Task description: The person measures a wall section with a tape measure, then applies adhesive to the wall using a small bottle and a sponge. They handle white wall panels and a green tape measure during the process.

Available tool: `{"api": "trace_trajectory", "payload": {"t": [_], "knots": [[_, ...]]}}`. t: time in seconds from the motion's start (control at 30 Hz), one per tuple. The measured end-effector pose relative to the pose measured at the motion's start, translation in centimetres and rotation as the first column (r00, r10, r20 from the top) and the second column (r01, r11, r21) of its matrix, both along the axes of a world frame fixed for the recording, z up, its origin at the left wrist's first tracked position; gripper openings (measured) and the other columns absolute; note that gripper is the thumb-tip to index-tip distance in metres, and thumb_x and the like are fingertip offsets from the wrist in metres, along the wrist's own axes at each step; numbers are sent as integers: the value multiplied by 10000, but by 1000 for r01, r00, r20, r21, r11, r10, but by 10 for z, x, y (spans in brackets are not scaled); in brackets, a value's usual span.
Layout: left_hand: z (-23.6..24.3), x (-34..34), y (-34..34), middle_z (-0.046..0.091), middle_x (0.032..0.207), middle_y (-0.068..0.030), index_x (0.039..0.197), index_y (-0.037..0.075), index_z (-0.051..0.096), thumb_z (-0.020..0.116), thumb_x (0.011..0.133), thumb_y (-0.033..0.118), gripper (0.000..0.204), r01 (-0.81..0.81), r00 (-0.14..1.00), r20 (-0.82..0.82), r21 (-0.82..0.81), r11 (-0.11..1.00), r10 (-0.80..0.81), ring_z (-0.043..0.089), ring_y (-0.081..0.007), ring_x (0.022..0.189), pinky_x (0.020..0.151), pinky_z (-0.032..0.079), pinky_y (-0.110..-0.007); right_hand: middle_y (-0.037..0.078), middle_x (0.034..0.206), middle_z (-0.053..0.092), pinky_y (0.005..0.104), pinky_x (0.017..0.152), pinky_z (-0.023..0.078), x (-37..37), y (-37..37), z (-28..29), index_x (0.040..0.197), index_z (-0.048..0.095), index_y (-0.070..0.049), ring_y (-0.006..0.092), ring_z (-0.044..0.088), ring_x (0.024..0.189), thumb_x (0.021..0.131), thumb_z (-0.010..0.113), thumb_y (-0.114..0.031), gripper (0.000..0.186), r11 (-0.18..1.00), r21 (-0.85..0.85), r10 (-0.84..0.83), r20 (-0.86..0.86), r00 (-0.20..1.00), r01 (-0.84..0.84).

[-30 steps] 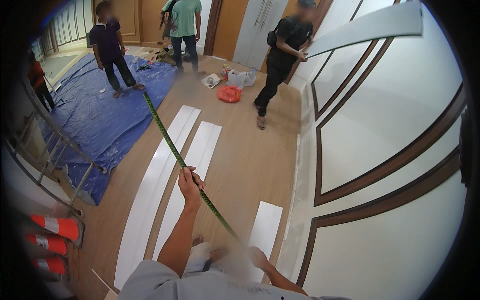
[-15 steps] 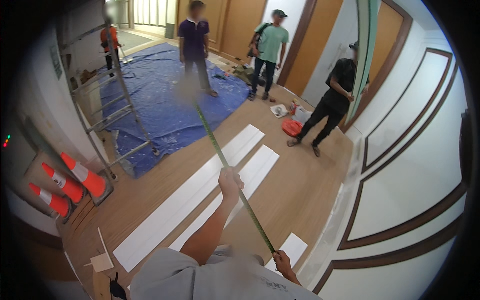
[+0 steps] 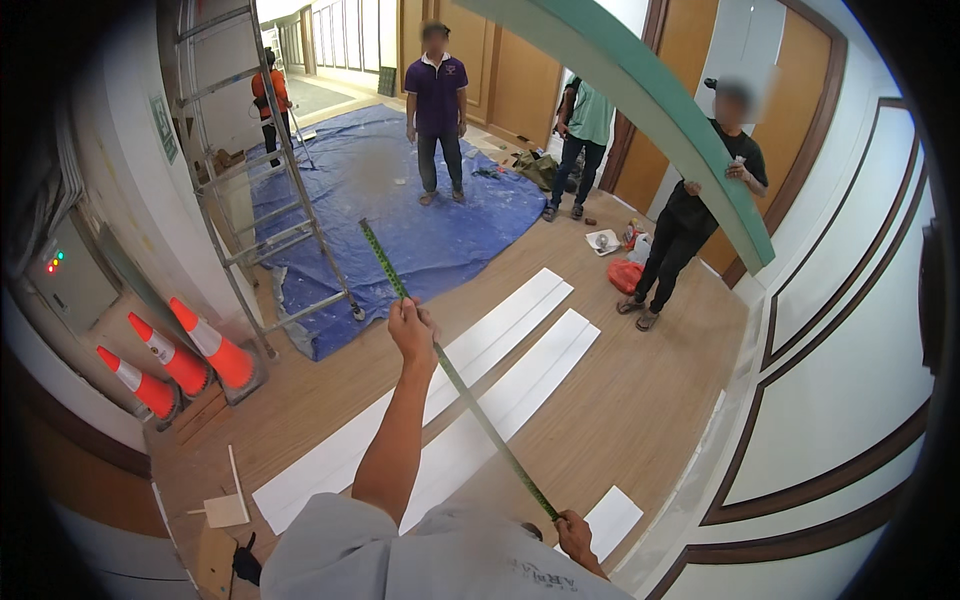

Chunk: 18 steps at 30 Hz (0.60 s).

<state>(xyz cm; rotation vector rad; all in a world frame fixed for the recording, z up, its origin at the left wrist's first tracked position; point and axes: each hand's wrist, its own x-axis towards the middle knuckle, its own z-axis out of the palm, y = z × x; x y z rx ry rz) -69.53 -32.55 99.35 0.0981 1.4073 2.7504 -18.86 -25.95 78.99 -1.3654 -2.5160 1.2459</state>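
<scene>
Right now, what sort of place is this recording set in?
Probably an indoor hallway under renovation or fit-out. A blue tarp covers part of the wood floor, a ladder stands beside orange cones, and white boards lie laid out on the floor.

Green measuring tape [image 3: 455, 380] pulled out straight

A narrow green strip with fine markings, stretched taut in the air on a slant, its far end reaching out over the blue tarp's edge.

Open wood floor [image 3: 640, 400] ahead and to the right, down to the wall [image 3: 850, 380]. White strips [image 3: 500, 370] lying flat underfoot. Ladder [image 3: 270, 200] and orange cones [image 3: 190, 360] crowding the left. Green board [image 3: 650, 110] arching overhead, upper right.
</scene>
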Motion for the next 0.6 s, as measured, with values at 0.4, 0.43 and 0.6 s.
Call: {"api": "trace_trajectory", "payload": {"t": [0.4,0.43,0.6], "knots": [[34,2,-20,448,641,-9,1003,71,508,449,1092,267,223,-8,1000,-10,27,1000,9,363,-95,444,387,299,-282,175,920,727,427,766,541,-12,2,-5,1057,700,-72,343,706,865,929,604,-266,251,994,82,77,-136,988,-66],[37,0,-22,438,623,-8,1002,67,511,447,1092,262,224,-27,1000,-14,29,999,27,357,-98,432,378,284,-289,163,887,732,398,747,547,-15,1,-5,1057,702,-61,319,714,828,928,606,-249,248,994,87,80,-158,984,-67],[53,-21,-36,469,636,-29,1081,57,523,464,1087,252,203,-24,999,-21,34,999,24,410,-129,449,409,353,-316,167,911,733,404,765,550,-28,5,0,1058,701,-59,324,713,847,926,618,-267,259,995,65,88,-126,988,-80]]}}
